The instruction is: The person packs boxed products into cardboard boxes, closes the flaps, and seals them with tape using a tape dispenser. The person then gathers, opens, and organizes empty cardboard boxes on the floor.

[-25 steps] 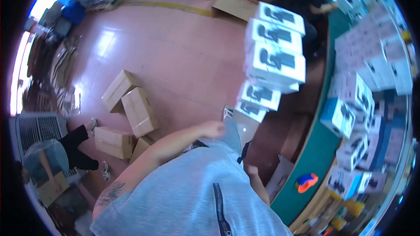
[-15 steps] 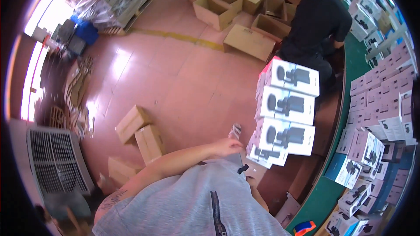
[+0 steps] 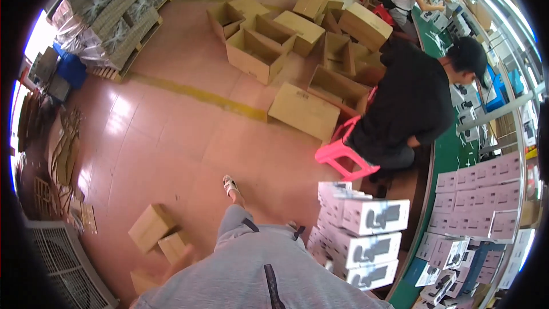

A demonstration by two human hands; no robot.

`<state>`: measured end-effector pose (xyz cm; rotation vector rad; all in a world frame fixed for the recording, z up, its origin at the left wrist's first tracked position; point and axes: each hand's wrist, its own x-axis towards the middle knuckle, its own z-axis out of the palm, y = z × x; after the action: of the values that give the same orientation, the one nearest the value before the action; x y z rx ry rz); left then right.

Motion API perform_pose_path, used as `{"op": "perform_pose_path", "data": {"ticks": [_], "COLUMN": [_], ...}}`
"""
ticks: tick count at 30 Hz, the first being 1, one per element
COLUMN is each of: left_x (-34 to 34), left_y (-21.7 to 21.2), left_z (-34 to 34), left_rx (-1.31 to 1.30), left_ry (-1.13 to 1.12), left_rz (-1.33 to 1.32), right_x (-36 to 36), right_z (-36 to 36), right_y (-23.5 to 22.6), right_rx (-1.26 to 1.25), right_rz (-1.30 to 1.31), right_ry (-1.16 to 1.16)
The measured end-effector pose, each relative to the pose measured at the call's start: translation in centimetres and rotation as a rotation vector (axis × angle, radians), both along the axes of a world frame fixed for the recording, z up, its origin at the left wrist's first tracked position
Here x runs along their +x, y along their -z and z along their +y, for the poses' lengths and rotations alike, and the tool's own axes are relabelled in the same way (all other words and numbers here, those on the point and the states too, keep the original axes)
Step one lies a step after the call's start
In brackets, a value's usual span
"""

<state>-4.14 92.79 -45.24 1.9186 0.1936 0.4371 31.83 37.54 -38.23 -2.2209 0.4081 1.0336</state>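
Observation:
My left hand is low at my left side, smeared by motion, in front of small closed brown cartons lying on the floor. Whether its fingers are apart or closed does not show. My right hand is out of sight, hidden by my body or the boxes. Close by on my right is a stack of white product boxes, each printed with a dark device; what bears the stack is hidden. My foot in a light sandal is stepping on the reddish floor.
Ahead on the right a person in black sits on a pink stool at a green workbench, where more white boxes are stacked. Open brown cartons crowd the floor ahead. A wrapped pallet load stands far left, a grey grille unit near left.
My view has tilted up and moved on, so the box stack now sits lower. My left hand has swung from in front of my waist to my left side. The seated person's pink stool has become visible.

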Motion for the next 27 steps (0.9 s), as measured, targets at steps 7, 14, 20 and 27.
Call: {"op": "perform_pose_path", "data": {"ticks": [7, 14, 20, 27], "left_x": [21.8, 49.4, 55.7, 44.2], "left_y": [-1.7, -12.4, -8.5, -3.2], "left_z": [14.6, 35.5, 44.8, 49.7], "left_rx": [-0.011, 0.135, 0.076, -0.206], "left_ry": [-0.187, -0.347, -0.434, -0.843], "left_rz": [1.045, 0.740, 0.916, 1.242], "right_x": [8.0, 21.9, 35.5, 58.5], "right_z": [24.5, 42.3, 51.7, 65.5], "right_y": [0.5, 1.0, 11.9, 11.1], "right_rx": [-0.036, 0.152, 0.020, 0.611], "right_rz": [-0.034, 0.070, 0.011, -0.059], "right_ry": [-0.276, 0.002, -0.417, -1.072]}}
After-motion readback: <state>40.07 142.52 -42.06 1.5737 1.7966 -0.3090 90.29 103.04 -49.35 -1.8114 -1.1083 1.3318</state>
